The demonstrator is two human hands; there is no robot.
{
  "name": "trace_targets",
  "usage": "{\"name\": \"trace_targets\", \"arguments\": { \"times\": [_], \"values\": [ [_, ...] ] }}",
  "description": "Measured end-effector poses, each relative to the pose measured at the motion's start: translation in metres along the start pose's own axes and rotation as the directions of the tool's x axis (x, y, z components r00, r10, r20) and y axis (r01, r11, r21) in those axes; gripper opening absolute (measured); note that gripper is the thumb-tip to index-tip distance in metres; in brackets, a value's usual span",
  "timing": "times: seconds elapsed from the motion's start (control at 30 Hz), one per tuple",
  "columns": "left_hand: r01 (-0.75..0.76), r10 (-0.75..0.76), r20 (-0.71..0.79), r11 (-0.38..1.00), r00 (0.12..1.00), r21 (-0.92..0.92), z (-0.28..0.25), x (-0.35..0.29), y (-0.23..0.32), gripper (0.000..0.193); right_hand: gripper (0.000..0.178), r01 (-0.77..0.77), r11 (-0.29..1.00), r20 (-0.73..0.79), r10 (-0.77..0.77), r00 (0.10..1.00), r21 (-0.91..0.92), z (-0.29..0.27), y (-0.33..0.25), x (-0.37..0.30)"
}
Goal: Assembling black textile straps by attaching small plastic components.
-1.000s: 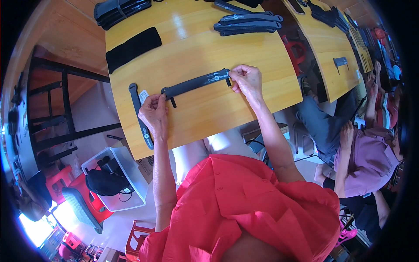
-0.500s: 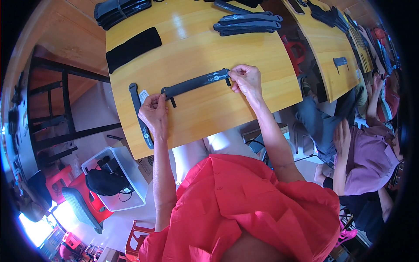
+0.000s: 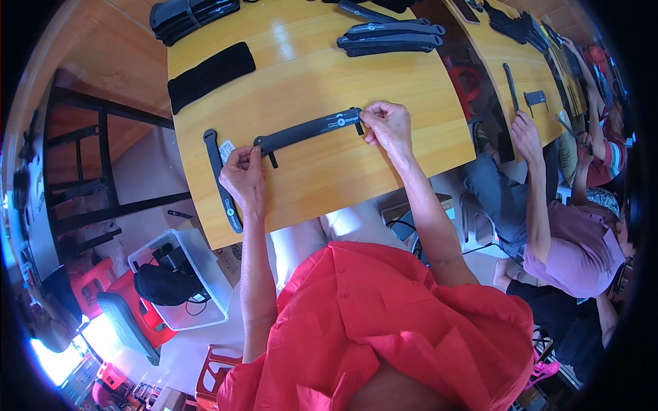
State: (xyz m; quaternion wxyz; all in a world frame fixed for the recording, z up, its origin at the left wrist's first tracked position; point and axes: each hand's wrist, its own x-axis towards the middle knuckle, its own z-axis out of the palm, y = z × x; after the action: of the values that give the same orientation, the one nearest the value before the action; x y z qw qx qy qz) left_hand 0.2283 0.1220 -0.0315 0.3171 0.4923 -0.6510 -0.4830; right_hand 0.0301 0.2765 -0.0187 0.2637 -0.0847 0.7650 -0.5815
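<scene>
On the wooden table point(image 3: 411, 137), a dark strap point(image 3: 308, 130) lies flat; left hand point(image 3: 243, 179) pinches one end, right hand point(image 3: 387, 125) pinches the other. Best keep it taut and flat, ends level.

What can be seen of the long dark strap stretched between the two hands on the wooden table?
The dark strap is a long, flat, narrow band, dark grey to black, seemingly of fabric or rubbery material. It lies flat on the yellow wooden table, running diagonally. A small pale printed patch sits near its right end. The left hand pins its left end, where a short dark tab sticks out; the right hand pinches its right end with the fingers. It looks pulled straight, without twist.
</scene>
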Motion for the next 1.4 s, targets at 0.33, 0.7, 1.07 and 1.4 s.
{"name": "trace_targets", "arguments": {
  "times": [0.33, 0.7, 1.07, 1.4],
  "values": [
    [0.004, -0.004, 0.005, 1.000, 1.000, 0.013, -0.0009, 0.0012, -0.0022, 0.011, 0.007, -0.015, 1.000, -0.006, 0.015, 1.000, -0.012, 0.0014, -0.0021, -0.0011],
    [-0.024, 0.024, -0.009, 1.000, 1.000, -0.014, 0.0004, 0.0007, -0.0022, 0.012, 0.006, -0.008, 1.000, -0.011, 0.008, 1.000, -0.002, 0.0018, -0.0018, -0.0012],
    [-0.097, 0.098, -0.014, 0.993, 0.995, 0.072, 0.0001, 0.0000, 0.0006, 0.012, 0.007, 0.003, 1.000, -0.010, -0.004, 1.000, -0.014, 0.0018, -0.0028, -0.0018],
    [-0.077, 0.076, 0.014, 0.991, 0.997, 0.105, -0.0019, 0.0047, -0.0014, 0.011, 0.007, 0.013, 0.999, -0.009, -0.013, 1.000, -0.032, 0.0019, -0.0023, -0.0009]
  ]
}}
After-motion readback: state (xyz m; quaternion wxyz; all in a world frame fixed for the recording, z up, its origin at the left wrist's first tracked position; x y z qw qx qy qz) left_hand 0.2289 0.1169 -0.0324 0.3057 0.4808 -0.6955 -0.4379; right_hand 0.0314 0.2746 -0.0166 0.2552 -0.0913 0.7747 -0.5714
